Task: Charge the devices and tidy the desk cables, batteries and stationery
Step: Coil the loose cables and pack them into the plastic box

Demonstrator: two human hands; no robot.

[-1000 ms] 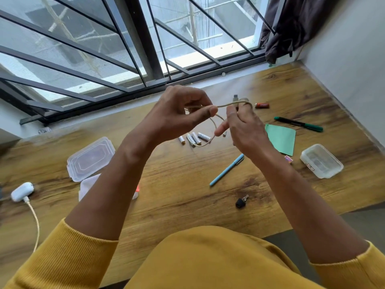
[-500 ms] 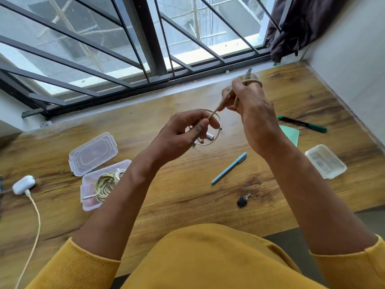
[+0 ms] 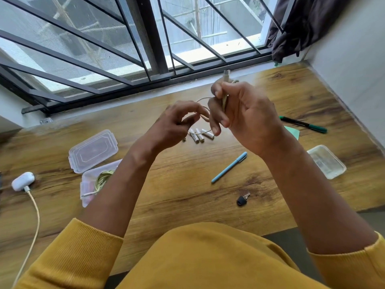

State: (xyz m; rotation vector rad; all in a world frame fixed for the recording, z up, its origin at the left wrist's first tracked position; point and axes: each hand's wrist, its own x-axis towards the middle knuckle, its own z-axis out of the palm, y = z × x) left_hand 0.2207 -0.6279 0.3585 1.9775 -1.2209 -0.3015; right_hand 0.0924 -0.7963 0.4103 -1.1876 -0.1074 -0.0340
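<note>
Both hands are raised above the wooden desk (image 3: 187,184). My right hand (image 3: 243,115) grips a beige cable (image 3: 225,97) coiled round its fingers, with the plug end sticking up. My left hand (image 3: 177,124) pinches the loose loop of the same cable just to the left. Several white batteries (image 3: 200,135) lie on the desk under the hands. An open clear box (image 3: 87,184) at the left holds a coiled cable (image 3: 103,178). A white earbud case (image 3: 23,181) at the far left has a charging cable (image 3: 33,215) plugged in.
A clear lid (image 3: 93,151) lies by the open box. A blue pen (image 3: 229,167), a black key (image 3: 242,200), a green marker (image 3: 303,124), a green paper (image 3: 292,132) and a closed clear box (image 3: 326,161) lie to the right. A window grille runs along the desk's far edge.
My right hand came down and left toward the left hand, winding more cable round its fingers. My left hand stayed on the loose loop.
</note>
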